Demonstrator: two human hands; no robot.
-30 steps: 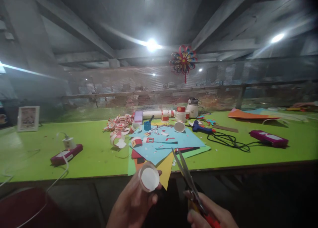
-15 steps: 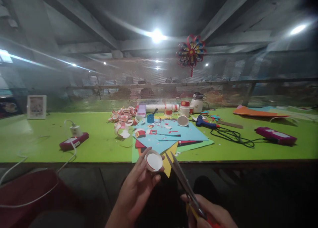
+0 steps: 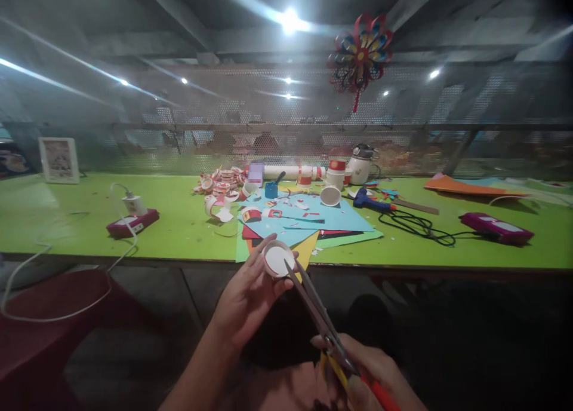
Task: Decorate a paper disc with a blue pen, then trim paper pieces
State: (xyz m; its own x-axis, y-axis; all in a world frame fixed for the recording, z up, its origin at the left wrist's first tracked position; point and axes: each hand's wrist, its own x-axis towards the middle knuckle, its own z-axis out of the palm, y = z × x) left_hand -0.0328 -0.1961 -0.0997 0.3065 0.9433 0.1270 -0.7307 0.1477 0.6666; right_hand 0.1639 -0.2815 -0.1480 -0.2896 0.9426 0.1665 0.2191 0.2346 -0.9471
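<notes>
My left hand [image 3: 248, 297] is closed around a shallow round paper cup bottom [image 3: 278, 260], white inside with a red-marked rim, tilted toward me just in front of the table edge. In my right hand [image 3: 364, 363] is a pair of scissors [image 3: 323, 321] with yellow and red handles. Its blades are slightly parted, and their tips reach the right side of the cup bottom, one tip over its white inside. Whether the blades touch the rim I cannot tell. Beyond the hands, blue paper sheets [image 3: 344, 218] lie on the table with cut scraps and cup pieces.
On the green table [image 3: 179, 232] are a heap of cut cup rings [image 3: 221, 183], a paper cup on its side [image 3: 330, 196], a blue glue gun [image 3: 370, 203] with a black cord, and purple power strips [image 3: 496, 229]. A dark red stool [image 3: 58, 297] stands at lower left.
The scissors have moved left, bringing their tips to the cup bottom. My view has tipped downward, so the table appears higher. The left hand keeps its hold.
</notes>
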